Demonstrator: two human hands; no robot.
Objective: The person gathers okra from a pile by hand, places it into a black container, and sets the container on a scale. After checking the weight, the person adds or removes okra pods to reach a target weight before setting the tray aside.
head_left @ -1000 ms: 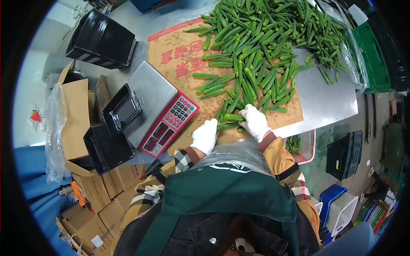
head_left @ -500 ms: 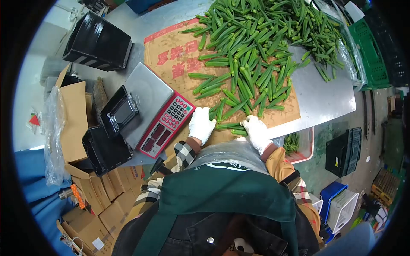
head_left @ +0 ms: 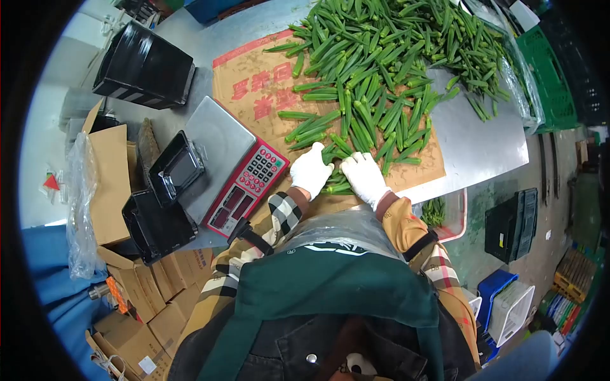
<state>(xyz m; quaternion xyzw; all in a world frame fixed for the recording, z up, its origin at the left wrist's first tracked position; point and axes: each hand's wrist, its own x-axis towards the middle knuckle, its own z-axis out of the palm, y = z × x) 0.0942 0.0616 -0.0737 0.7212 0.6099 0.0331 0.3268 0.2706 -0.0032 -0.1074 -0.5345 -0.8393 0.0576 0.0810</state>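
Observation:
A large heap of green okra (head_left: 381, 51) spreads over a flattened cardboard sheet (head_left: 248, 60) on the metal table. My left hand (head_left: 311, 171), in a white glove, is closed around okra at the near edge of the heap. Close beside it, my right hand (head_left: 364, 178), gloved as well, has its fingers curled over okra in the same small bunch. A few okra pods (head_left: 337, 187) lie below and between the two hands. The fingertips are partly hidden among the pods.
Left of my hands stands a red digital scale (head_left: 244, 184) with a steel plate. Black plastic trays (head_left: 178, 168) lean beside it, and a stack of black trays (head_left: 143, 66) stands behind. A pale crate (head_left: 454, 216) holding okra sits below the table's right edge; a green crate (head_left: 549, 79) is farther right.
Both hands have moved away from my body and closer together. The right hand has gone left, onto the near okra, and the pods there are now gathered between the hands.

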